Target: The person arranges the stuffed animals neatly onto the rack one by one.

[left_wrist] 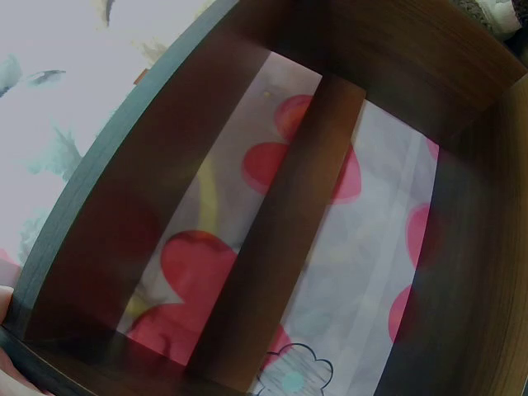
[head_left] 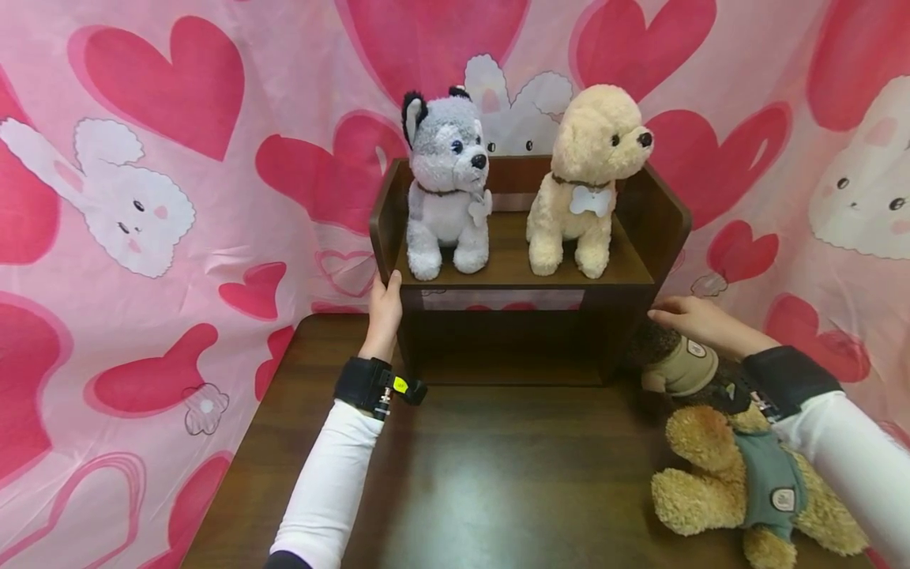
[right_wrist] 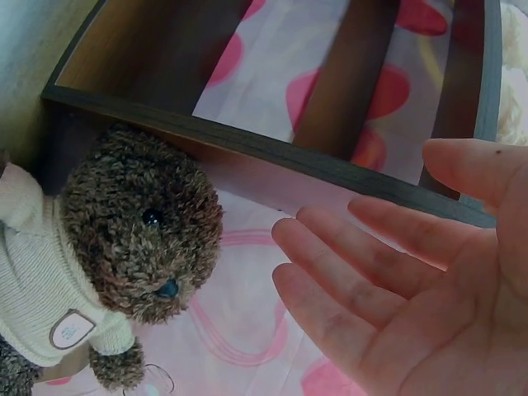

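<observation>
A dark brown wooden shelf (head_left: 526, 276) stands at the back of the table, with its open lower part (left_wrist: 280, 223) filling the left wrist view. My left hand (head_left: 384, 312) grips its left side, thumb over the front edge and fingers along the outside. My right hand (head_left: 693, 320) is beside the shelf's right side, fingers stretched out, holding nothing; the right wrist view shows the palm (right_wrist: 437, 297) close to the panel edge. On the top board sit a grey-and-white husky plush (head_left: 448, 190) and a cream dog plush (head_left: 586, 182) with a bone-shaped tag.
A dark brown teddy bear (right_wrist: 140, 223) in a beige sweater lies right of the shelf, below my right hand. Nearer, a tan teddy bear (head_left: 700, 474) in a green shirt lies on the brown table (head_left: 498, 474). Pink heart-patterned cloth (head_left: 235, 197) hangs behind.
</observation>
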Available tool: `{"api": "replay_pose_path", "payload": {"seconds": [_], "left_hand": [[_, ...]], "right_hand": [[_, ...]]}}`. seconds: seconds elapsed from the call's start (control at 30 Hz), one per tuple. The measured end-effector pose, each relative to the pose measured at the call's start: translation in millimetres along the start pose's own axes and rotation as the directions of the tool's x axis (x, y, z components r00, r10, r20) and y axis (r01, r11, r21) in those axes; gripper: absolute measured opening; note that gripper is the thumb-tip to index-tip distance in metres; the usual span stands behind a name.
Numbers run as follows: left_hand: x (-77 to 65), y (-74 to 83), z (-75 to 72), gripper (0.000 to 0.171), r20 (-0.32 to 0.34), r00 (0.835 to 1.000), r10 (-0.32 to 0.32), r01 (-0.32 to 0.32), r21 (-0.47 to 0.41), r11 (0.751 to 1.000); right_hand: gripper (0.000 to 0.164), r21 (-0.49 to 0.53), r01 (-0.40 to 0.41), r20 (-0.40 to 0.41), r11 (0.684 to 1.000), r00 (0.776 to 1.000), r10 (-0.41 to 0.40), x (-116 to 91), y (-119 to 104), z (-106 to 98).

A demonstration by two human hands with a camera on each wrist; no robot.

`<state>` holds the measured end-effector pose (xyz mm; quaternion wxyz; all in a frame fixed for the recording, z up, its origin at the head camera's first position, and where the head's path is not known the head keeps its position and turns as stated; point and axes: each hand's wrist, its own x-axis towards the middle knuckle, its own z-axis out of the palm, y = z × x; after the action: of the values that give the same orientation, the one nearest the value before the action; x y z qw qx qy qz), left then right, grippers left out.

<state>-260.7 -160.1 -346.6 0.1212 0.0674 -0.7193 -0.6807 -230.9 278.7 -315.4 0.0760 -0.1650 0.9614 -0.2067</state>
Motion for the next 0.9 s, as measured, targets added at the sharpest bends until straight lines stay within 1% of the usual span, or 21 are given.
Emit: {"api": "replay_pose_path", "payload": {"seconds": [0.17,0.3,0.47,0.6,0.73,0.9], "left_hand": [[0.7,-0.5,-0.3,0.05,-0.001,1.0,-0.009,0.009,-0.005,1.0],[0.9,-1.2,-0.6,0.05,0.002,1.0,-0.024,0.024,-0.003,1.0],[0.4,-1.1,0.1,0.051,0.001,1.0,-0.025,0.025,-0.003,1.0],[0.4,-1.3,0.5,0.051,-0.006,1.0,-0.019,0.019,-0.004,1.0],[1.0,-1.5,1.0,0.051,-0.014,1.0,-0.013,0.013,-0.008,1.0],[1.3,-1.6,1.4,0.052,-0.009,1.0,-0.017,0.017,-0.006,1.0]], "right_hand": [[0.046,0.026,0.003,0.005,1.0,1.0,-0.003,-6,4,0],[0.045,0.021,0.004,-0.009,1.0,1.0,-0.004,-11,6,0],[0.037,-0.025,0.045,-0.029,0.999,0.999,-0.045,-15,11,0],[0.033,-0.063,0.055,-0.019,0.997,0.998,-0.056,-17,16,1],[0.037,-0.057,0.025,0.004,0.998,1.0,-0.025,-21,20,2],[0.042,-0.043,-0.019,-0.003,0.999,1.0,0.018,-27,22,4]]}}
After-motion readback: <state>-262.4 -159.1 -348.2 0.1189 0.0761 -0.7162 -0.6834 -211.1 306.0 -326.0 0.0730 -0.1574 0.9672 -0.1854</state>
